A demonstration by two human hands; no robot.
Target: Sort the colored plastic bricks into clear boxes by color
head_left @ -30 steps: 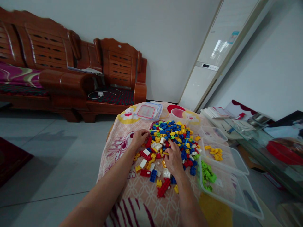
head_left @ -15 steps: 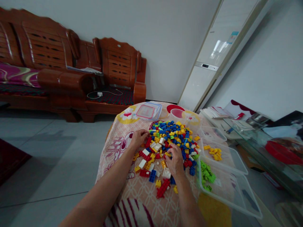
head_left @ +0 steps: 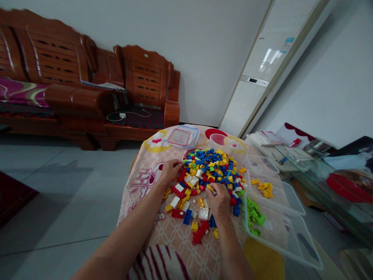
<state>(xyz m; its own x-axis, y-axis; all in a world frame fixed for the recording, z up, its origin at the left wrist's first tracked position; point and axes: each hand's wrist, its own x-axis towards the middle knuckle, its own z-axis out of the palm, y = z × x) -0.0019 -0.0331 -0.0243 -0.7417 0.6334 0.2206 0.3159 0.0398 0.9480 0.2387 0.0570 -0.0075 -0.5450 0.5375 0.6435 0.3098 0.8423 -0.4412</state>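
Note:
A heap of small building bricks [head_left: 211,161] in blue, yellow, red, white and green covers the middle of the cloth. My right hand [head_left: 220,198] is over the near right part of the heap, its thumb and fingers pinching a small yellow brick [head_left: 209,188]. At the heap's left edge rests my left hand [head_left: 171,170], fingers curled together beside some red bricks; whatever is between them is hidden. Loose pieces lie nearer to me, among them a blue brick [head_left: 187,217], a white brick [head_left: 175,202] and a long red piece [head_left: 201,232].
On the right, one clear plastic box [head_left: 291,249] holds green bricks [head_left: 254,216] and another holds yellow bricks [head_left: 265,189]. Stacked lids [head_left: 183,137] and a round tub [head_left: 218,140] stand at the back. A glass-topped table [head_left: 314,175] adjoins the right side.
My right hand has shifted slightly to the right with the yellow brick between its fingers. My left hand has hardly moved.

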